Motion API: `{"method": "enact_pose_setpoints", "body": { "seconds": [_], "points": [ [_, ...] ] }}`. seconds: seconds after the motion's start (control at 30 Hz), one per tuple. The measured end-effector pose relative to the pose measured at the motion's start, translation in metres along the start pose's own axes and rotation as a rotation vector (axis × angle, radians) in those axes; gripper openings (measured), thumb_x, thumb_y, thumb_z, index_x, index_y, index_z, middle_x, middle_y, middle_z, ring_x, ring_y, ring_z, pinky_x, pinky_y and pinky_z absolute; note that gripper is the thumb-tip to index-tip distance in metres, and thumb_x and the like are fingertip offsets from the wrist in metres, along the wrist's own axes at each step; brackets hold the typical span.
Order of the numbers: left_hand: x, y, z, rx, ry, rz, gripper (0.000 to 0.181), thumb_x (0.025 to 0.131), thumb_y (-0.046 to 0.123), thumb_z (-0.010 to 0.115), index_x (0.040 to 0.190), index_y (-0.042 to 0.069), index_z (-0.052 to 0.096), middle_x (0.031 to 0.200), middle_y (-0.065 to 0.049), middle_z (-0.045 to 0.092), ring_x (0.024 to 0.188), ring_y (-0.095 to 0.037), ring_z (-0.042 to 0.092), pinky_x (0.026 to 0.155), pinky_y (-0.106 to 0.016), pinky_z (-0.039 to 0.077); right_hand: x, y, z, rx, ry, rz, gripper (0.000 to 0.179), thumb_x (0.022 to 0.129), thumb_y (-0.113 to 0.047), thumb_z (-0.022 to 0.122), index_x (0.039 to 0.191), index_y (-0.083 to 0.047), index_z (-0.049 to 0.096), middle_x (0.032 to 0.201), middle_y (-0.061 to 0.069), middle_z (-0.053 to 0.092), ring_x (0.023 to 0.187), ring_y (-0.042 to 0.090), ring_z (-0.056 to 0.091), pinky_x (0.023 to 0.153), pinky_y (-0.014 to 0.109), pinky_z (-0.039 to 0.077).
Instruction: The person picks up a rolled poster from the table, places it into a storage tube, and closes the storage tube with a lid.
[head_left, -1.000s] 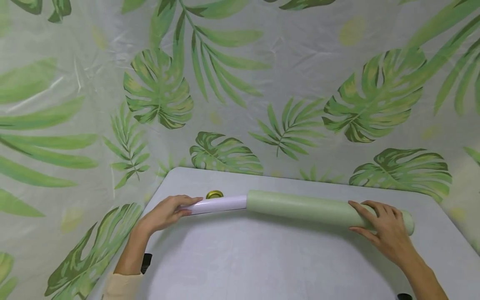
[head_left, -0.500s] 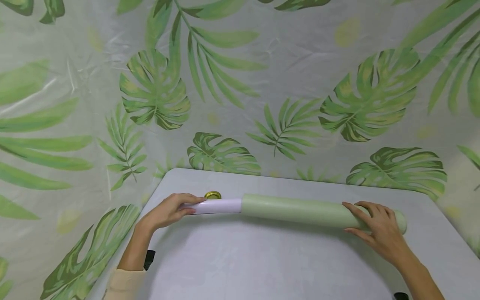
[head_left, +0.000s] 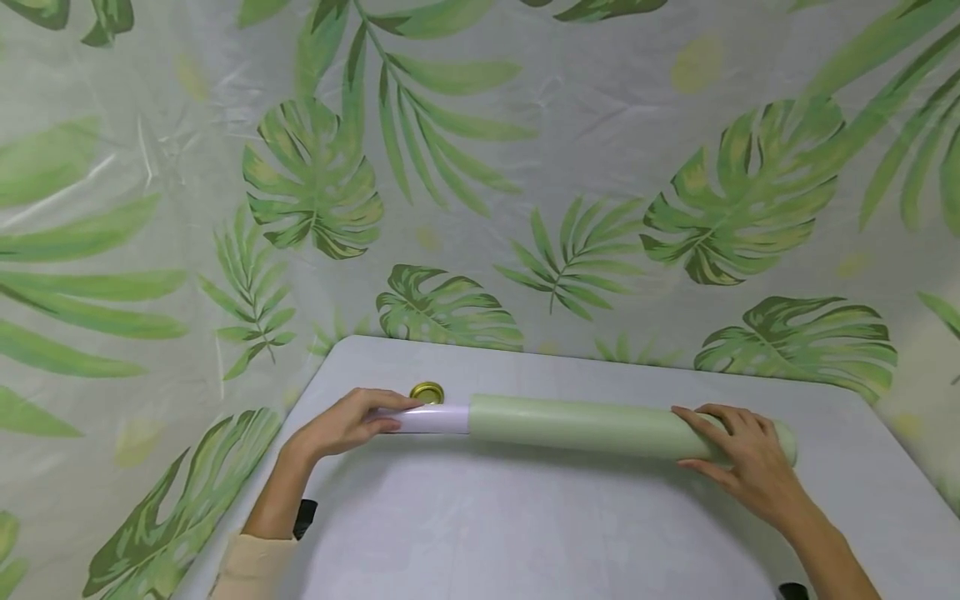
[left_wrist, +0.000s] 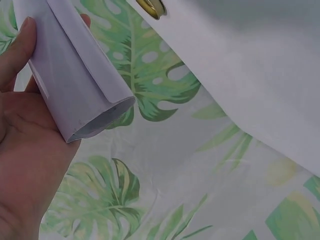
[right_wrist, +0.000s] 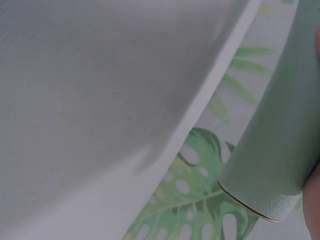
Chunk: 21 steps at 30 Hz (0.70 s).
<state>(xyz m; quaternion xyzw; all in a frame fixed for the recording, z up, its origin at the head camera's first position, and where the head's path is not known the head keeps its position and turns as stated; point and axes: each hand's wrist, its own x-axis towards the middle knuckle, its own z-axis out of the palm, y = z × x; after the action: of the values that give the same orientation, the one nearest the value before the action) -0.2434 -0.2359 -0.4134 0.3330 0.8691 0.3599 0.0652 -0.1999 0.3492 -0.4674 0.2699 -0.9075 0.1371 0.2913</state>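
Note:
My left hand (head_left: pixel 348 423) pinches a rolled pale lilac, glossy sheet (head_left: pixel 442 419) between thumb and fingers. In the left wrist view this roll (left_wrist: pixel 75 75) shows an overlapping seam and a hollow, flattened end. Its other end disappears into the mouth of a long light-green tube (head_left: pixel 570 427), held level above the table. Near the tube's far right end, my right hand (head_left: pixel 753 458) grips it with thumb below and fingers over the top. The tube's rounded right end (right_wrist: pixel 270 165) hangs beyond the hand in the right wrist view. How deep the roll sits inside is hidden.
A white table (head_left: pixel 525 533) with rounded corners lies beneath both hands. On it, behind the roll, rests a round gold lid (head_left: pixel 427 391). Leaf-printed sheeting (head_left: pixel 600 150) rises behind and beside the table.
The green tube and my right hand have shifted left, and my left hand slightly right. Less of the lilac roll shows between hand and tube, and the two now line up straighter.

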Motion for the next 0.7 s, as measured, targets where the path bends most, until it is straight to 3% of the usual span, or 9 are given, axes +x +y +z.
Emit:
{"method": "enact_pose_setpoints", "body": {
  "seconds": [0.43, 0.7],
  "points": [
    [0.008, 0.006, 0.007, -0.070, -0.027, 0.026, 0.043, 0.098, 0.010, 0.070, 0.141, 0.008, 0.065, 0.140, -0.014, 0.067, 0.124, -0.028, 0.065, 0.094, -0.027, 0.054, 0.006, -0.012, 0.005, 0.015, -0.030, -0.003, 0.088, 0.066, -0.029, 0.093, 0.147, -0.025, 0.060, 0.123, 0.010, 0.066, 0.111, 0.036, 0.058, 0.092, 0.061, 0.038],
    [0.014, 0.011, 0.014, -0.107, -0.050, 0.029, 0.043, 0.098, 0.010, 0.070, 0.140, 0.014, 0.066, 0.142, -0.009, 0.066, 0.125, -0.024, 0.064, 0.093, -0.024, 0.053, 0.008, -0.019, 0.006, 0.026, -0.033, 0.010, 0.096, 0.065, -0.033, 0.094, 0.152, -0.017, 0.054, 0.122, 0.012, 0.067, 0.112, 0.035, 0.057, 0.092, 0.059, 0.038]
  ]
}}
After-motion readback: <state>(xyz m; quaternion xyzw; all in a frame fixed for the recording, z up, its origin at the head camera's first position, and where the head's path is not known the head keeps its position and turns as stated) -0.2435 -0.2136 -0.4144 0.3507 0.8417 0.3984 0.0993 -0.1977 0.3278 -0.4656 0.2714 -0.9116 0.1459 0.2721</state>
